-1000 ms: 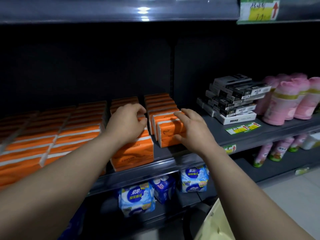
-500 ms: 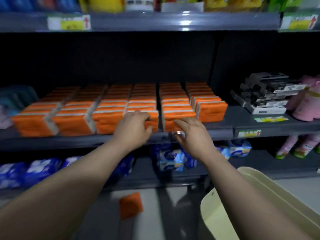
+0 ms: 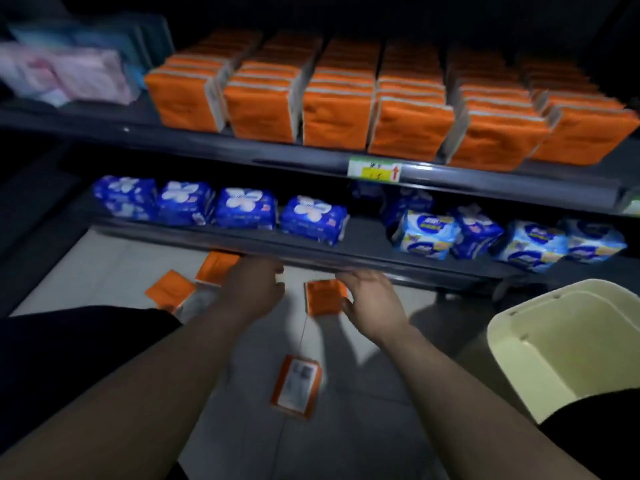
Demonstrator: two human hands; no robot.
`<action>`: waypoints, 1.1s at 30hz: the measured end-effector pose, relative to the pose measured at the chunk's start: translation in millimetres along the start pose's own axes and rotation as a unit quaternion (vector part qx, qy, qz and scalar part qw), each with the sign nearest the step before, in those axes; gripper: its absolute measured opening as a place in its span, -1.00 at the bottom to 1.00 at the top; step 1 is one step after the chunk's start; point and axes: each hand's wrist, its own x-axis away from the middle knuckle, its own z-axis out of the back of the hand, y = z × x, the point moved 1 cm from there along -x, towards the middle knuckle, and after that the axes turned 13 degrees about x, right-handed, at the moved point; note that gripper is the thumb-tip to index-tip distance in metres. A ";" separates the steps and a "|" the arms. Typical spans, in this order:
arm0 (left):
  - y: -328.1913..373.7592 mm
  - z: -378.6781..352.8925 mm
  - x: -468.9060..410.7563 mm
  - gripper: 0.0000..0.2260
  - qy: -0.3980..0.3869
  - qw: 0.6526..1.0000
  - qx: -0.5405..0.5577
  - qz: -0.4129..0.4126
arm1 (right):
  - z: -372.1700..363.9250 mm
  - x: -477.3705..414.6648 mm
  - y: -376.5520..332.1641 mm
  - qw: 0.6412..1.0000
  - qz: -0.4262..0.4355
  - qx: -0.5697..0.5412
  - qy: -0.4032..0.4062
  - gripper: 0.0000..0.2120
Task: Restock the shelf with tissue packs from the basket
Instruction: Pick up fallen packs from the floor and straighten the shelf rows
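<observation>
The right hand (image 3: 372, 303) was held wide at 3 o'clock of a tissue pack (image 3: 323, 298) on the floor. The grip of the left hand (image 3: 254, 289) could not be told.

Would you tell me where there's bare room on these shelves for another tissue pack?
The orange tissue packs crowd the upper shelf. Bare: the lower shelf front, between dark blue packs and light blue packs; also the basket.
</observation>
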 end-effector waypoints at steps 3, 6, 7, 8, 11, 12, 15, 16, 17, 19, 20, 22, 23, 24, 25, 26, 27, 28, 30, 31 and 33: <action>-35.5 -38.2 4.5 -0.67 -0.064 0.997 -0.007 0.033 | -39.3 -1.1 -8.1 0.998 0.013 0.003 -0.066 -0.64; -62.2 -79.6 8.4 -0.63 -0.130 0.988 0.005 0.083 | -78.5 -3.0 -6.8 0.993 -0.002 0.008 -0.118 -0.63; -69.1 -93.6 9.5 -0.60 -0.150 0.984 0.012 0.099 | -90.6 -3.5 -4.6 0.991 -0.007 0.012 -0.133 -0.61; -74.8 -108.0 11.1 -0.58 -0.172 0.978 0.019 0.114 | -101.3 -3.8 -2.1 0.989 -0.011 0.013 -0.144 -0.58; -83.9 -149.3 14.7 -0.57 -0.211 0.964 0.035 0.157 | -126.9 -6.6 5.5 0.987 -0.015 -0.001 -0.159 -0.53; -85.4 -161.7 15.5 -0.55 -0.214 0.960 0.044 0.173 | -133.9 -7.8 7.6 0.986 -0.018 -0.010 -0.165 -0.52; -87.8 -194.4 16.9 -0.40 -0.241 0.947 0.079 0.199 | -152.7 -10.8 10.5 0.989 -0.017 -0.026 -0.146 -0.52; -87.9 -202.8 17.3 -0.34 -0.251 0.942 0.092 0.202 | -159.6 -12.1 12.0 0.991 -0.016 -0.034 -0.129 -0.51; -89.0 -211.8 17.8 -0.31 -0.257 0.939 0.105 0.205 | -167.2 -14.2 13.5 0.992 -0.021 -0.040 -0.119 -0.51; -89.3 -221.5 20.8 -0.29 -0.262 0.937 0.112 0.202 | -172.3 -19.2 15.2 0.992 -0.029 -0.040 -0.119 -0.51; -90.5 -226.7 22.1 -0.30 -0.269 0.936 0.105 0.203 | -176.9 -23.0 16.2 0.991 -0.031 -0.035 -0.127 -0.51; -93.9 -233.2 22.7 -0.37 -0.278 0.936 0.081 0.199 | -183.7 -28.6 17.3 0.989 -0.025 -0.023 -0.143 -0.52; -95.7 -234.3 22.5 -0.41 -0.282 0.937 0.074 0.194 | -187.4 -31.5 18.2 0.989 -0.019 -0.020 -0.145 -0.53; -97.1 -234.5 22.0 -0.43 -0.285 0.936 0.074 0.192 | -189.5 -34.4 19.1 0.989 -0.019 -0.022 -0.147 -0.54; -99.3 -234.5 21.8 -0.43 -0.286 0.935 0.079 0.195 | -190.8 -38.0 20.4 0.989 -0.022 -0.017 -0.145 -0.53; -102.1 -233.6 21.3 -0.39 -0.282 0.933 0.091 0.204 | -194.5 -41.9 22.6 0.989 -0.023 -0.015 -0.142 -0.51; -104.4 -231.9 20.6 -0.33 -0.277 0.930 0.108 0.217 | -193.8 -46.0 22.7 0.990 -0.022 -0.021 -0.135 -0.50; -105.8 -227.4 19.2 -0.27 -0.268 0.926 0.130 0.232 | -195.3 -50.1 23.7 0.991 -0.031 -0.040 -0.123 -0.50; -108.6 -214.4 12.6 -0.30 -0.241 0.927 0.156 0.241 | -192.4 -60.8 24.1 0.990 -0.057 -0.077 -0.100 -0.59; -110.1 -206.4 7.3 -0.37 -0.231 0.931 0.155 0.237 | -192.5 -67.7 24.5 0.989 -0.066 -0.091 -0.095 -0.61; -113.7 -187.5 -6.4 -0.49 -0.212 0.939 0.153 0.225 | -191.9 -82.8 23.6 0.991 -0.044 -0.070 -0.106 -0.57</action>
